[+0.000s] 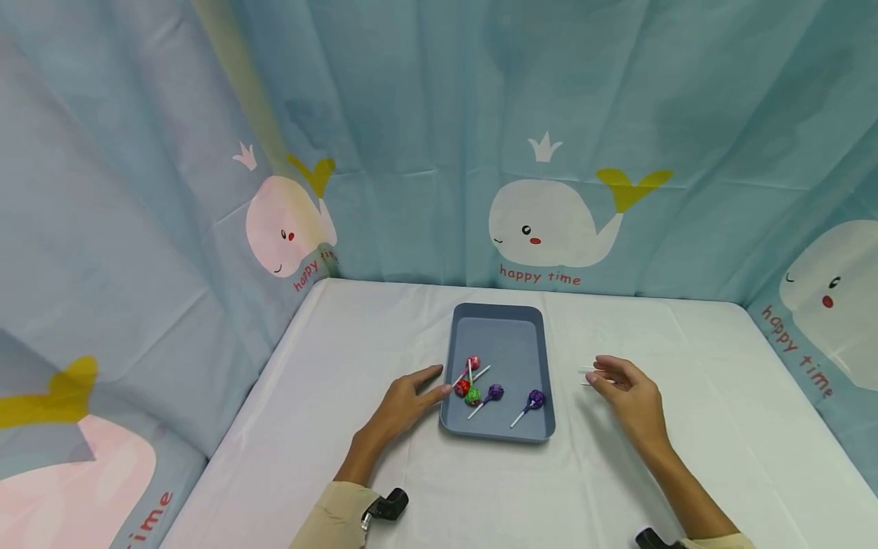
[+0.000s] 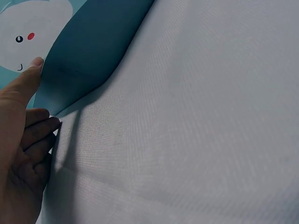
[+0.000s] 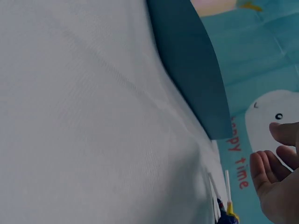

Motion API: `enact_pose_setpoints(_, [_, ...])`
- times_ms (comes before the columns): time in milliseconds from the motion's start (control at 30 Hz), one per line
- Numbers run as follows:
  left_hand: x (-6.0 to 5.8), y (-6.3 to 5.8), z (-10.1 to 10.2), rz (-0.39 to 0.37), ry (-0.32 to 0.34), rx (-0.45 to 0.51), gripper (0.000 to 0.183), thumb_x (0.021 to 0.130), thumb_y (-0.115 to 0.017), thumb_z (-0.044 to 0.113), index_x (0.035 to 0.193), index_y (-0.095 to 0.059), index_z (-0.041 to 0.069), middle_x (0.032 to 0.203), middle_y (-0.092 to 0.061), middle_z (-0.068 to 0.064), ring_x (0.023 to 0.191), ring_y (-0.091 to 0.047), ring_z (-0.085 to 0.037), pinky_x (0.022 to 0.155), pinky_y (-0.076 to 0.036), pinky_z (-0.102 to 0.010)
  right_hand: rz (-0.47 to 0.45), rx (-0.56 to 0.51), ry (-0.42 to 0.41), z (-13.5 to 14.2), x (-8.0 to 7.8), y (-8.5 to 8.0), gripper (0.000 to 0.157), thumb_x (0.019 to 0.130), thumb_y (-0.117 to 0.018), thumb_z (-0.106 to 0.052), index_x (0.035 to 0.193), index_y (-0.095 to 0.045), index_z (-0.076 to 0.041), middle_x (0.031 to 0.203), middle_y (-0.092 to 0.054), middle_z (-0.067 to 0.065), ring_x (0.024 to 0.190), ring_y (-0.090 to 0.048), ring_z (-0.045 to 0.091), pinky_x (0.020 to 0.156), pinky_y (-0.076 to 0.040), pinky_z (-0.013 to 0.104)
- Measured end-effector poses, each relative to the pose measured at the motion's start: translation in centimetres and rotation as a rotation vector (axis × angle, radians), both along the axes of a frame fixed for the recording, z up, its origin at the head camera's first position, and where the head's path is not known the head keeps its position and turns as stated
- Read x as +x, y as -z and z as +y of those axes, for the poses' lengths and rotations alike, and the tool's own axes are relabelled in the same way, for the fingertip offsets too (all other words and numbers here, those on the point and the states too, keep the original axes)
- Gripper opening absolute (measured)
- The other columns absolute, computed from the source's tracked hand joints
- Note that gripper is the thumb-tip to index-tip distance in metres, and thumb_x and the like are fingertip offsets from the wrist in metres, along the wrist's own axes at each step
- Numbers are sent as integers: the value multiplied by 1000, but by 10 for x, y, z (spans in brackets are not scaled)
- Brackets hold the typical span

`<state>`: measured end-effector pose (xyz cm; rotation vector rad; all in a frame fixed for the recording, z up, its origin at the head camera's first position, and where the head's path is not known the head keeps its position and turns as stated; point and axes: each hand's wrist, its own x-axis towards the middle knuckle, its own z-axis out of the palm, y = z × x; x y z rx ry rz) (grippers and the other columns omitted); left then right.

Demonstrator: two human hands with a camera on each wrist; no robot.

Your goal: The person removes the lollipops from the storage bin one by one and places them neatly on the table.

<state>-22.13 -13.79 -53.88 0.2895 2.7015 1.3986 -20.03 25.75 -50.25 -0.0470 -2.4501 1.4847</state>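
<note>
A blue-grey tray lies on the white-covered table, holding several wrapped lollipops: a pink-red one, a red one, a green one and purple ones. At its left side my left hand rests by the rim, fingers loosely extended and thumb tip at the edge. My right hand hovers to the right of the tray, thumb and fingers apart. Under it, more lollipops lie on the cloth; a yellow one and a dark blue one show in the right wrist view.
White cloth covers the table. A blue curtain printed with whales stands behind the table and along both sides. Black wrist devices sit at both sleeves.
</note>
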Motion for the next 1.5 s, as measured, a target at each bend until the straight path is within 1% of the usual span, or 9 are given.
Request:
enact_pose_setpoints(167, [0, 0, -1, 12, 10, -1, 67, 99, -73, 50, 153, -59, 12, 157, -57, -12, 150, -46, -39, 123, -38, -60, -4, -77, -45, -13, 0, -3, 46, 99, -80, -25, 137, -67, -3, 128, -72, 20, 99, -69, -6, 87, -52, 5])
enact_pose_setpoints(367, [-1, 0, -1, 4, 4, 4, 67, 99, -74, 49, 154, -59, 14, 157, -56, -10, 151, -45, -38, 124, -36, -59, 2, -102, -96, -27, -1, -1, 55, 99, -79, -24, 146, -58, -4, 128, -71, 19, 103, -68, -4, 90, -52, 6])
enact_pose_setpoints(567, [-1, 0, 0, -3, -1, 6, 68, 98, -74, 50, 154, -58, 15, 158, -56, -9, 152, -44, -36, 125, -35, -58, 2, -145, -142, -39, 1, -2, 54, 99, -79, -22, 146, -59, -4, 130, -68, 24, 104, -69, -1, 90, -54, 9])
enact_pose_setpoints(733, [-2, 0, 0, -3, 6, 7, 68, 98, -74, 51, 154, -58, 15, 158, -56, -9, 152, -45, -36, 125, -36, -57, -10, -137, -169, -47, 4, -2, 52, 100, -78, -24, 145, -60, -5, 130, -68, 21, 107, -68, 0, 91, -54, 8])
enact_pose_setpoints(900, [-2, 1, -1, -3, 15, 8, 68, 99, -73, 51, 154, -58, 15, 158, -56, -9, 151, -45, -36, 124, -37, -58, 8, -153, -203, -55, 4, -1, 48, 99, -78, -19, 141, -62, -2, 129, -70, 22, 106, -70, 4, 89, -56, 11])
enact_pose_setpoints(967, [-1, 1, -2, 7, 21, 7, 67, 99, -73, 51, 153, -59, 13, 157, -56, -11, 151, -46, -38, 123, -38, -59, 17, -142, -218, -58, 3, -1, 47, 99, -79, -20, 140, -63, -3, 129, -70, 22, 107, -70, 5, 90, -56, 11])
enact_pose_setpoints(1033, [-2, 1, -1, 0, 16, 7, 67, 99, -73, 51, 154, -59, 14, 157, -56, -9, 151, -46, -36, 124, -37, -58, 22, -126, -225, -61, 3, -2, 47, 99, -79, -22, 140, -64, -4, 129, -71, 21, 108, -71, 6, 90, -56, 11])
enact_pose_setpoints(1300, [-1, -1, 0, 5, 4, 4, 66, 99, -73, 49, 153, -59, 13, 157, -57, -11, 150, -46, -38, 123, -37, -59, 47, -137, -282, -77, 2, -2, 44, 98, -80, -19, 138, -66, -8, 130, -71, 20, 115, -71, 24, 92, -56, 13])
enact_pose_setpoints(1500, [-1, -1, 1, 4, -4, 5, 65, 99, -74, 48, 152, -60, 14, 156, -57, -11, 150, -46, -39, 123, -37, -59, 43, -109, -321, -92, 2, -2, 41, 96, -81, -15, 135, -68, -11, 131, -71, 17, 116, -72, 26, 94, -57, 15])
